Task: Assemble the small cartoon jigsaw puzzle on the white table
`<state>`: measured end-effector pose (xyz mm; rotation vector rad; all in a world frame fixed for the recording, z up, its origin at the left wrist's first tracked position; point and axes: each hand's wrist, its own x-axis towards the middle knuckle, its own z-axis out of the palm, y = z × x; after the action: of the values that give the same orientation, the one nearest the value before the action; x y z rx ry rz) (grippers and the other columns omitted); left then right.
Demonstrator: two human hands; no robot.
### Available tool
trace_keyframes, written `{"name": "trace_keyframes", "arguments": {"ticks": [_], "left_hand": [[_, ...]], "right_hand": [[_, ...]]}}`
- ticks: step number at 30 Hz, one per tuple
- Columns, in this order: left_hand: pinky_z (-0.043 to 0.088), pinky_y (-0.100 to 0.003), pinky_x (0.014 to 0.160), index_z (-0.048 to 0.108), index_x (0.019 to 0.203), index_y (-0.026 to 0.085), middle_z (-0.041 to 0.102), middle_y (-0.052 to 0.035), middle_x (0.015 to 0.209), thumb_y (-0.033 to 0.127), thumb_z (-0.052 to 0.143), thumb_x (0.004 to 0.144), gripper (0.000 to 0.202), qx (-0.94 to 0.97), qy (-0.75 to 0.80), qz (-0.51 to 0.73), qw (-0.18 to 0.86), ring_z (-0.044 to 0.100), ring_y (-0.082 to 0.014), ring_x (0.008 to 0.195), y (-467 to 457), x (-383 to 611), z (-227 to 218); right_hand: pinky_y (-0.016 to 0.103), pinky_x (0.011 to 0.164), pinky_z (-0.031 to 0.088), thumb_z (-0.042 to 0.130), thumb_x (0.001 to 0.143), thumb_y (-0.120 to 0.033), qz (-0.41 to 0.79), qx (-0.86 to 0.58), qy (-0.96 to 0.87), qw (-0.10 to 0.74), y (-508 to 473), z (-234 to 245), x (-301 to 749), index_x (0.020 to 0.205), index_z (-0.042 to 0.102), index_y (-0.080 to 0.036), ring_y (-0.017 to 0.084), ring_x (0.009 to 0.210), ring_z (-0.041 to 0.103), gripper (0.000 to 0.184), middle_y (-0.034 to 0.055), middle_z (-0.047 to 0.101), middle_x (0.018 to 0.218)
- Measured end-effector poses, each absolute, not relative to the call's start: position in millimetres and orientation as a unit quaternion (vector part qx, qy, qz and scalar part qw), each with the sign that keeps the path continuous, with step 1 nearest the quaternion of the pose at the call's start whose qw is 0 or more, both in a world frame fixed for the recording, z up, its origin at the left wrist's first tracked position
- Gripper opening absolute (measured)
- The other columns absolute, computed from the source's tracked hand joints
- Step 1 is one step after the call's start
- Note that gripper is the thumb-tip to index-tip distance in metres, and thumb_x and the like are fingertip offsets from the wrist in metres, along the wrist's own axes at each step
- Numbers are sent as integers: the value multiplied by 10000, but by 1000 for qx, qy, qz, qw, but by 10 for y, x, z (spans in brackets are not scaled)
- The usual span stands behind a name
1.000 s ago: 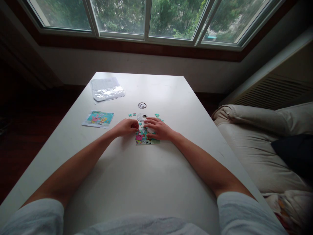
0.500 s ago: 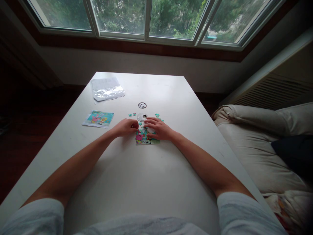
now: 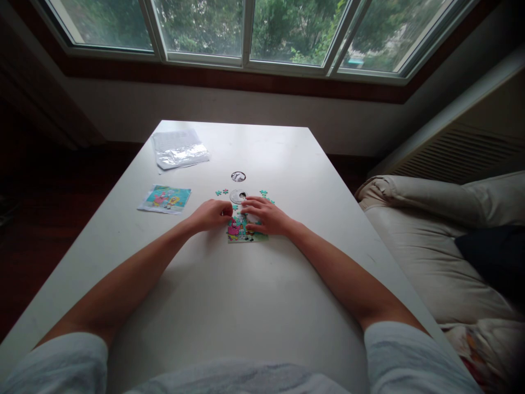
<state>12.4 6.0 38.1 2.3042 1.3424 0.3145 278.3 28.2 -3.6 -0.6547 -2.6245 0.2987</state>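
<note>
A white table [image 3: 246,306] fills the middle of the frame, narrowing toward its far edge below a broad window [image 3: 293,33] with leafy trees behind the glass. Dark reddish wood frames the window across the top, with a pale wall [image 3: 246,112] below it. The left of the frame holds a curtain [image 3: 36,82] and a dark red-brown floor [image 3: 36,251]; on the right stand a slatted panel [image 3: 459,153] and a cream sofa [image 3: 426,257] with a dark cloth or cushion [image 3: 492,260] on it. In the upper left of the tabletop lies a clear plastic sleeve [image 3: 180,150], apparently with white paper inside; its print is too small to read. Below it lies a colourful cartoon picture [image 3: 164,198] with a whitish edge. The partly assembled jigsaw [image 3: 235,231] lies flat at the centre of the frame, and loose pieces [image 3: 225,192] are scattered above it, near two round discs [image 3: 238,177]. The left hand [image 3: 213,213] has its fingers curled together at the jigsaw's upper left corner; whether they pinch a piece cannot be told. The right hand [image 3: 266,215] rests spread across the jigsaw's right part, grasping nothing visible.
</note>
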Motion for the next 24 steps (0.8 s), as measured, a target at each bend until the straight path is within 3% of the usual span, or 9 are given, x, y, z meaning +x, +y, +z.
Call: {"name": "trace_keyframes", "arguments": {"ticks": [14, 24], "left_hand": [[323, -280, 608, 642, 761, 219, 689, -15, 748, 367, 581, 796, 164, 841, 495, 103, 193, 566, -172, 682, 17, 192, 353], [342, -286, 626, 692, 796, 234, 726, -33, 801, 403, 605, 820, 192, 838, 506, 98, 180, 612, -193, 737, 33, 191, 328]], "right_hand": [[541, 1141, 398, 673, 899, -472, 105, -232, -945, 206, 280, -16, 2787, 1296, 636, -261, 317, 1413, 442, 451, 108, 590, 1421], [532, 1149, 390, 708, 871, -452, 111, -237, -942, 212, 292, -44, 2781, 1287, 645, -272, 312, 1408, 444, 458, 102, 592, 1421]]}}
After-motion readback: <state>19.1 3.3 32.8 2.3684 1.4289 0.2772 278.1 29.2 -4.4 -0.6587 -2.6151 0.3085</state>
